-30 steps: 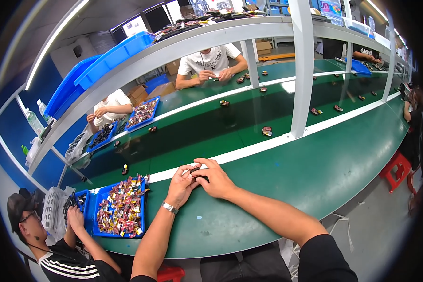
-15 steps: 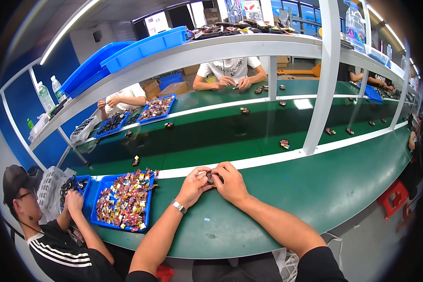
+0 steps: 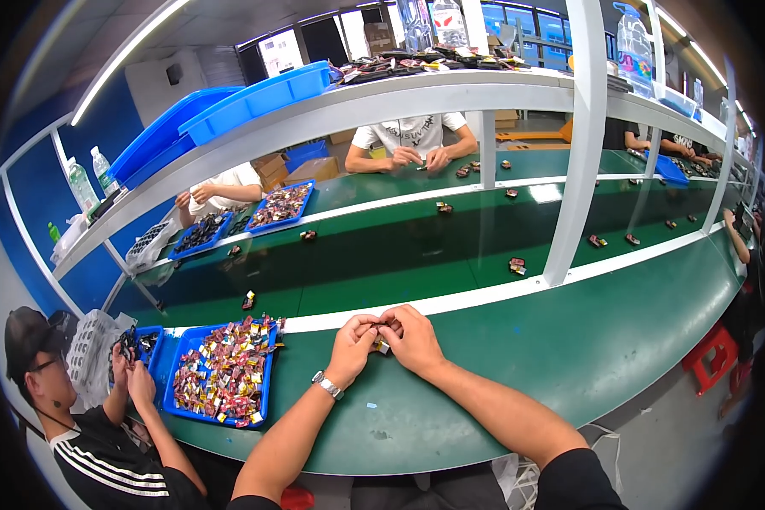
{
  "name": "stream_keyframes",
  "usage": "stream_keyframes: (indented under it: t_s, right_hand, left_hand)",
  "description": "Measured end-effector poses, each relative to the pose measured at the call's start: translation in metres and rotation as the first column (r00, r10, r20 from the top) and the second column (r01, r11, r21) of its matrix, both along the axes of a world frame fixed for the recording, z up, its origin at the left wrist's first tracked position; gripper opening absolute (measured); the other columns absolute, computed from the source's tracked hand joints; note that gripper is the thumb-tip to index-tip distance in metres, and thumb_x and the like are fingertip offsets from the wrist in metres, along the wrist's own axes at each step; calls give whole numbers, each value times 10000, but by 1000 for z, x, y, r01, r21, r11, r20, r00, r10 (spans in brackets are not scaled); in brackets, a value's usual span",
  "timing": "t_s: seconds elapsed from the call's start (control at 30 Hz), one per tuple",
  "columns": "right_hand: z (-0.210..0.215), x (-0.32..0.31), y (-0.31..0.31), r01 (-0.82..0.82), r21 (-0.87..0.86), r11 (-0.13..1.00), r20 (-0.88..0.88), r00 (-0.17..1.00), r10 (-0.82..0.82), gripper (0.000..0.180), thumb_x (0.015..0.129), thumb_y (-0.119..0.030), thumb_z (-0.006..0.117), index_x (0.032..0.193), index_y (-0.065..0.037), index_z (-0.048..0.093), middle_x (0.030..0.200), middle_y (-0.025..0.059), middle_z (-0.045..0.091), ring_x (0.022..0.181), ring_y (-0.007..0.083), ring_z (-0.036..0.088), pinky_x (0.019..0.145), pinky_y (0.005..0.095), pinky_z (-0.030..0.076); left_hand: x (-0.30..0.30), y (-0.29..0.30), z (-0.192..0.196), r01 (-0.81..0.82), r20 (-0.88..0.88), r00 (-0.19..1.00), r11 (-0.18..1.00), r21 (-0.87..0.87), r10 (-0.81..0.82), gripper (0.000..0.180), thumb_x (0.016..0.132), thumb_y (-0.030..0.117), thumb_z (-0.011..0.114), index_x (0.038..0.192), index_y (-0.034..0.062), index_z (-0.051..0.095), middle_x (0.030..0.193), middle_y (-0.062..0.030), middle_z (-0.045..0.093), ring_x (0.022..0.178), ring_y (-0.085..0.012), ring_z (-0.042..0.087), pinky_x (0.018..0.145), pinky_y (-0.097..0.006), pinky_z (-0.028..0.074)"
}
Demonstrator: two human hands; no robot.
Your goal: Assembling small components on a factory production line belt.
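Note:
My left hand (image 3: 354, 347) and my right hand (image 3: 413, 338) meet above the green worktable (image 3: 484, 374). Between them is a small electronic part (image 3: 382, 347), dark with a pale yellowish piece, pinched by the fingers of both hands. Its lower end shows under my fingertips; the rest is covered. Left of my left hand sits a blue tray (image 3: 269, 382), heaped with small reddish, yellow and silver parts (image 3: 221, 374).
A conveyor belt (image 3: 374, 263) carrying scattered small parts runs beyond the white rail. A white post (image 3: 574, 153) and shelf beam (image 3: 357, 100) stand ahead. At left, a co-worker (image 3: 102, 425) handles black pieces by another blue tray (image 3: 157, 336). Other people sit across.
The part in my fingers has turned, its pale piece now showing below my hands. My fingers have closed further over its top. The co-worker at left has raised some black pieces.

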State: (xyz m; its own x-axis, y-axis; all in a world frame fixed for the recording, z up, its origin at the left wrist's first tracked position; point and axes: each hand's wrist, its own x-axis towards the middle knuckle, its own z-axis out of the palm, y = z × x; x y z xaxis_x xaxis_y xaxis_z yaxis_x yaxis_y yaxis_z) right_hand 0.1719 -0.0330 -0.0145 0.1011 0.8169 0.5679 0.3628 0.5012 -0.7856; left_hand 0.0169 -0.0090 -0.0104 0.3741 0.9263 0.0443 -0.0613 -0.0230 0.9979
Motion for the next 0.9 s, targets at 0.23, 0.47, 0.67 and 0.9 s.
stream_keyframes:
  t_s: [0.23,0.47,0.67,0.9]
  right_hand:
    - [5,2,-2,-25,-4,1000,-26,999,25,162,821,-1,685,971,10,627,925,106,620,729,190,660,652,289,548]
    - [10,10,-2,-157,-85,984,23,987,159,168,853,-27,627,1020,-6,631,992,116,615,805,227,662,714,327,550]
    - [-4,45,26,163,-151,975,-25,985,-169,154,845,2,617,994,-9,657,980,115,654,799,194,675,717,294,546]
    - [-27,145,87,455,-164,875,44,890,-454,181,829,-113,740,950,11,689,838,90,700,752,150,647,717,285,526]
  left_hand:
    - [-3,5,-7,63,68,995,997,54,-67,204,961,-3,530,1164,11,546,1123,-94,650,985,-131,629,789,-267,534]
    - [-4,5,-8,23,106,994,997,71,-31,253,960,-21,518,1212,1,512,1167,-126,640,1006,-160,631,806,-293,546]
    - [-5,14,-16,-112,74,992,978,175,100,208,960,21,534,1166,-4,540,1135,-126,658,971,-177,661,810,-289,556]
    - [-16,18,-8,-117,-303,901,845,521,312,133,883,144,614,913,21,656,766,-105,672,709,-186,642,677,-323,503]
